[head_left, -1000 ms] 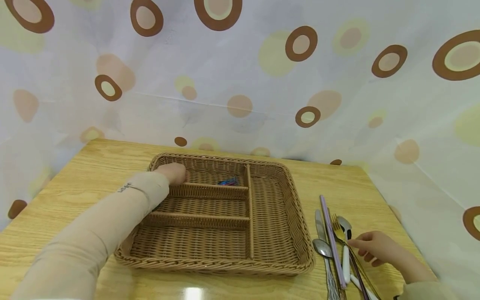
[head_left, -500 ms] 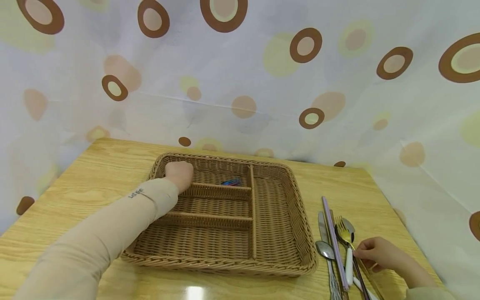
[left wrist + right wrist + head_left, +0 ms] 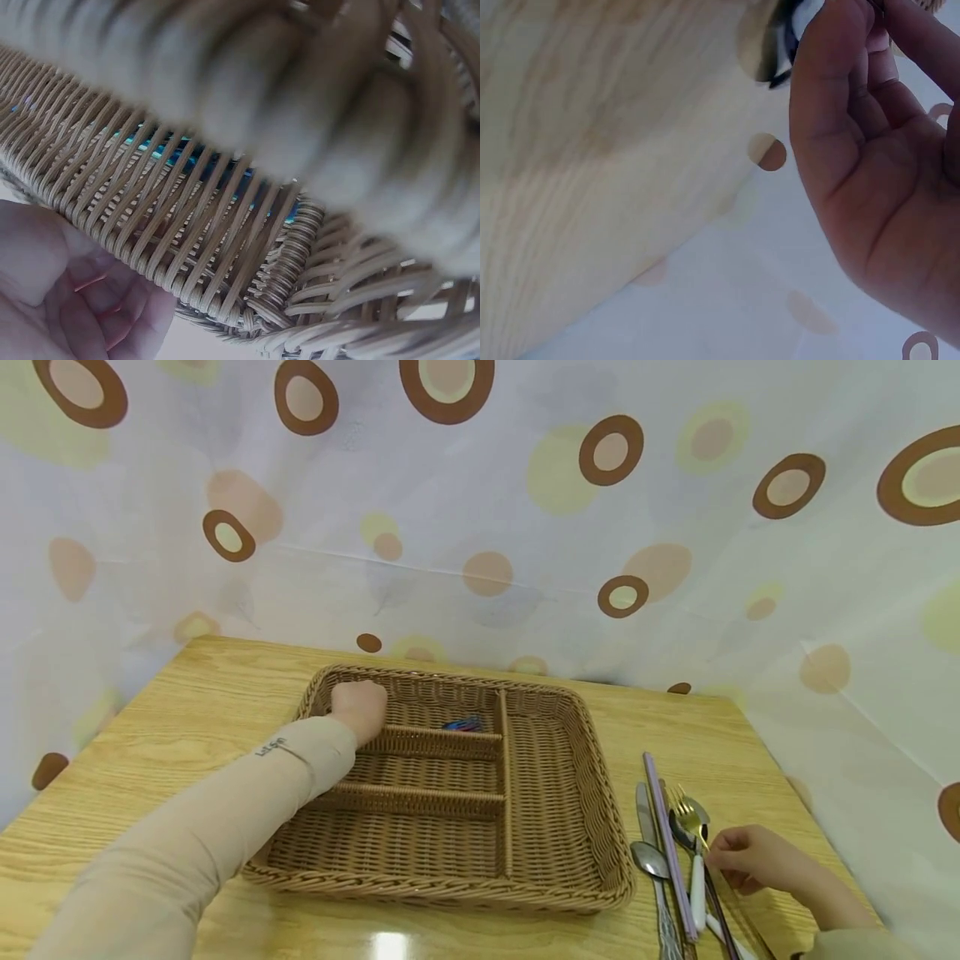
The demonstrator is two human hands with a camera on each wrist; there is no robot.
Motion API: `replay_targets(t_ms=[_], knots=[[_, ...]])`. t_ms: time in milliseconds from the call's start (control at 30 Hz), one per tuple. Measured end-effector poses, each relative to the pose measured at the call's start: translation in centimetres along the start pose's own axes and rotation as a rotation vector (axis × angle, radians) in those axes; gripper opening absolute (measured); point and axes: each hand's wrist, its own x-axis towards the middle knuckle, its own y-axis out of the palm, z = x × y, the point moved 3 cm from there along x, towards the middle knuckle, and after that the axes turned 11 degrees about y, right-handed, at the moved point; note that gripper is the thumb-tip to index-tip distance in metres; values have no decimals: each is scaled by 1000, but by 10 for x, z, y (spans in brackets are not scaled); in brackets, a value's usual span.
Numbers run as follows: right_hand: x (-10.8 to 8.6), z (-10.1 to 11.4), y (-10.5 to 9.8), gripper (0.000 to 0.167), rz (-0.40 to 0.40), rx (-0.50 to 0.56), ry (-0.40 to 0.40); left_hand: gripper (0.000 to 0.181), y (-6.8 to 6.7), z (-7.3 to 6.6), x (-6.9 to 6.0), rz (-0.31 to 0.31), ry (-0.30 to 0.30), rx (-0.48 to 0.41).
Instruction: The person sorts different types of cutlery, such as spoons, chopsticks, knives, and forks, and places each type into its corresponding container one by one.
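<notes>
fork [image 3: 688, 818], pinched in the right hand [image 3: 756, 862], has shifted slightly over the cutlery [image 3: 697, 895] beside the basket [image 3: 442, 888], seemingly coming loose; whether the left hand [image 3: 362, 708] grips anything cannot be told.

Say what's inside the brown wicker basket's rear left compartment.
Shiny blue and purple metallic cutlery shows at its right end. In the head view, the brown woven divider partly hides it; the left hand hides much of the left end.
</notes>
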Motion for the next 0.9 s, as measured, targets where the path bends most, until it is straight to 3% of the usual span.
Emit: replay_targets(t_ms=[200, 467, 600, 900], knots=[[-3, 16, -6, 25, -16, 7, -14, 11, -9, -8, -4, -35, 50, -50], [0, 41, -4, 22, -30, 27, -44, 20, -17, -33, -8, -143, 159, -121], [4, 53, 0, 22, -32, 48, -69, 26, -20, -42, -10, -182, 205, -211], [12, 82, 9, 21, -45, 72, -65, 24, -21, -55, -16, -183, 257, -429]])
